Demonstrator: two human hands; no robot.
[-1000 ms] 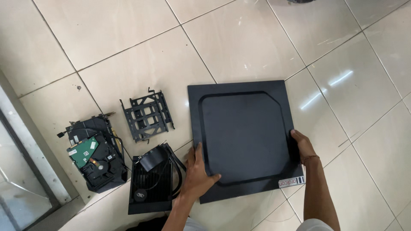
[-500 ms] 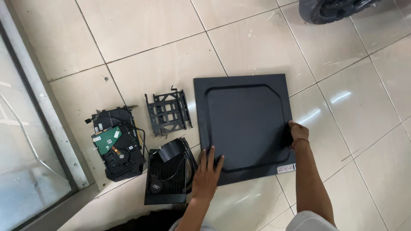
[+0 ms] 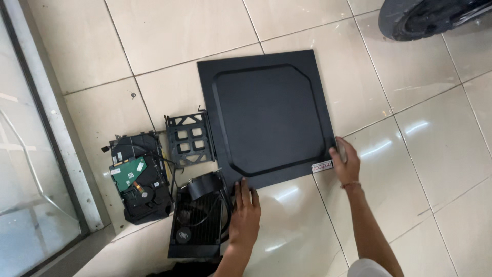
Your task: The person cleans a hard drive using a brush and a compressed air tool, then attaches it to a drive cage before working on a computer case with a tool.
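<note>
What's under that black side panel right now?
The black side panel lies flat on the tiled floor; its left edge seems to overlap the drive cage. Anything beneath is hidden.

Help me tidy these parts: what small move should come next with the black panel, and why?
Probably let go: the black side panel lies flat on the tiled floor, beside the drive cage, with the left hand and right hand only at its near edge.

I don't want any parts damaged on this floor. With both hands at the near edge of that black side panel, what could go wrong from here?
The panel lies flat on glossy tile, so it could scrape or skid. Its left edge seems to touch or overlap the black drive cage; sliding leftward could knock it. The left hand sits right beside the radiator and could bump it. The right hand only touches the corner.
</note>
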